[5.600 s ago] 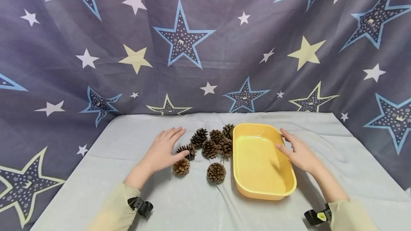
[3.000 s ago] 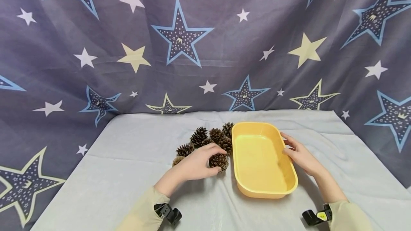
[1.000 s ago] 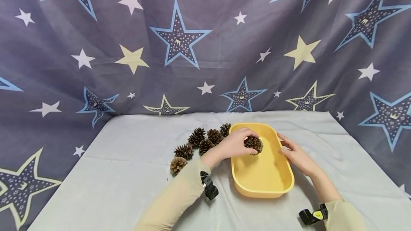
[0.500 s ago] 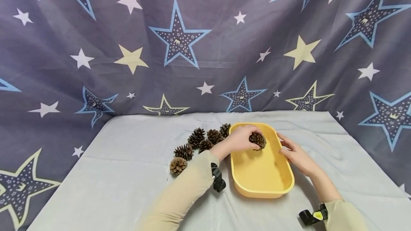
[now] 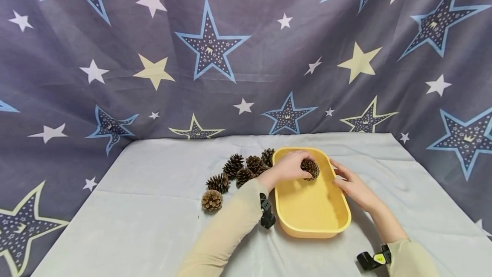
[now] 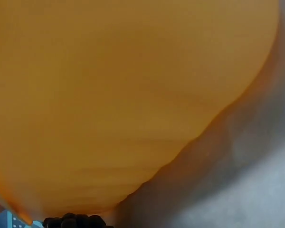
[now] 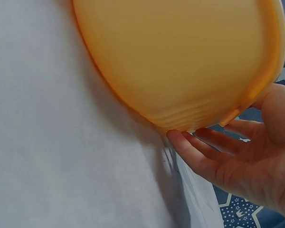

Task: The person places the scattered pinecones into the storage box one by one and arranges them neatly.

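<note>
A brown pine cone (image 5: 310,169) is in the grip of my left hand (image 5: 291,166), inside the far half of a yellow plastic tub (image 5: 312,230). Fingers and thumb sit around the cone's left side; whether it touches the tub's floor I cannot tell. My right hand (image 5: 355,188) holds the tub's right side, thumb at the rim and fingers along the outer wall. From the right wrist, the fingertips (image 7: 176,137) press the tub (image 7: 180,61) from outside. The left wrist view is mostly filled by the tub's wall (image 6: 123,95).
Several pine cones lie in a cluster left of the tub, among them a spiky one (image 5: 233,166) and a lighter one (image 5: 212,200) nearer the front. A pale cloth (image 5: 127,213) covers the table. Behind hangs a star-patterned curtain (image 5: 246,76).
My left hand came from the left, took the nearest pine cone from the cloth and carried it right into the tub. My right hand stayed at the tub's right side.
</note>
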Tool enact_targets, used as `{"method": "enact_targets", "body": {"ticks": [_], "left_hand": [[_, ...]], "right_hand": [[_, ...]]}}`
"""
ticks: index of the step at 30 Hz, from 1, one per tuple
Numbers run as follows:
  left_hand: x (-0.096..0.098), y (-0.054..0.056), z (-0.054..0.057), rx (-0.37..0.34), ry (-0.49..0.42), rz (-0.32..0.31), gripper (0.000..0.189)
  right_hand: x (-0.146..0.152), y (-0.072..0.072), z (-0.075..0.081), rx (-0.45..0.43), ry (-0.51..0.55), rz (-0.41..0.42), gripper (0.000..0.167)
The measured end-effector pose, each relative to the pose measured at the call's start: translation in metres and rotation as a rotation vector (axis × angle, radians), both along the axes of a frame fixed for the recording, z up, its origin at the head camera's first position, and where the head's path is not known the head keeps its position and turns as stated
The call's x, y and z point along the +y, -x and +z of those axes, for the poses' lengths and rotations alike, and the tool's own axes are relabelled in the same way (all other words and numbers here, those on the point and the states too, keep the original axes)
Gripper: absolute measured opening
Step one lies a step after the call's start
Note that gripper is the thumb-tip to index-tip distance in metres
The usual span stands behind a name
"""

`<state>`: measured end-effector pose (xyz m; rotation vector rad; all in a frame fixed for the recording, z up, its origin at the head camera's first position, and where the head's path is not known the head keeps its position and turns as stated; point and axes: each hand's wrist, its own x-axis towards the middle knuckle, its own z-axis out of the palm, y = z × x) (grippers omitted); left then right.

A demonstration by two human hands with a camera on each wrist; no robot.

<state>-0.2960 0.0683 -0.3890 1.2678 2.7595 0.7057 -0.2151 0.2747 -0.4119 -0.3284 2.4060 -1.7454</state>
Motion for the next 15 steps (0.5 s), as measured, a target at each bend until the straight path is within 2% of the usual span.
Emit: {"method": "enact_targets", "body": {"ticks": [3, 10, 15], "left_hand": [[0.0022, 0.0006, -0.0027, 0.004, 0.024, -0.011, 0.048], [0.0070, -0.0003, -0.0044, -0.038, 0.024, 0.000, 0.049], [0.0091, 0.0013, -0.0065, -0.029, 0.027, 0.006, 0.048]], "right_hand": [[-0.0002, 0.0000, -0.0016, -0.003, 0.001, -0.005, 0.066], [-0.0006, 0.0004, -0.0038, 0.001, -0.012, -0.014, 0.065], [-0.0005, 0.0014, -0.0037, -0.007, -0.010, -0.014, 0.065]]}}
